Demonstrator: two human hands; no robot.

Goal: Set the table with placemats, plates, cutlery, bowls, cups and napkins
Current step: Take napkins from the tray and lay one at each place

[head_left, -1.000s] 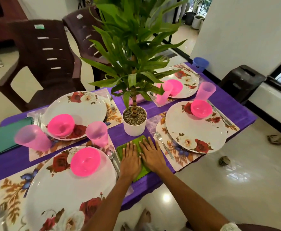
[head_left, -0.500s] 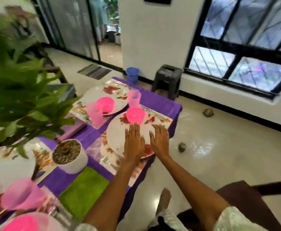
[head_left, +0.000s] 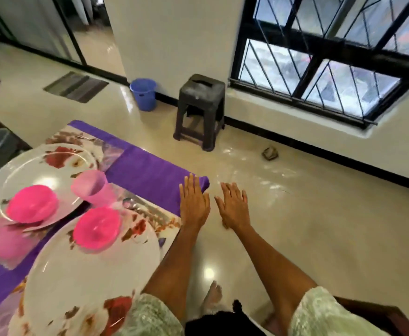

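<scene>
My left hand (head_left: pixel 193 202) hovers flat, fingers straight, over the corner of the purple tablecloth (head_left: pixel 147 175), holding nothing. My right hand (head_left: pixel 233 206) is stretched out flat beside it, over the floor past the table's edge, also holding nothing. Near me lies a white floral plate (head_left: pixel 89 270) on a floral placemat (head_left: pixel 159 219), with a pink bowl (head_left: pixel 96 227) on it. A second floral plate (head_left: pixel 43 166) farther left carries another pink bowl (head_left: pixel 32 203). A translucent pink cup (head_left: pixel 93 187) stands between the plates. A spoon (head_left: pixel 135 206) lies on the placemat by the cup.
A dark plastic stool (head_left: pixel 199 110) and a blue bucket (head_left: pixel 144 93) stand on the shiny floor by the wall. A barred window (head_left: pixel 332 57) fills the right wall. My bare foot (head_left: pixel 212 299) shows below the table's edge. A dark chair edge (head_left: pixel 378 316) is at lower right.
The view swung right, away from the plant and green napkin. Both hands left the napkin, passed over the near plate and now reach past the table's corner, still flat and holding nothing.
</scene>
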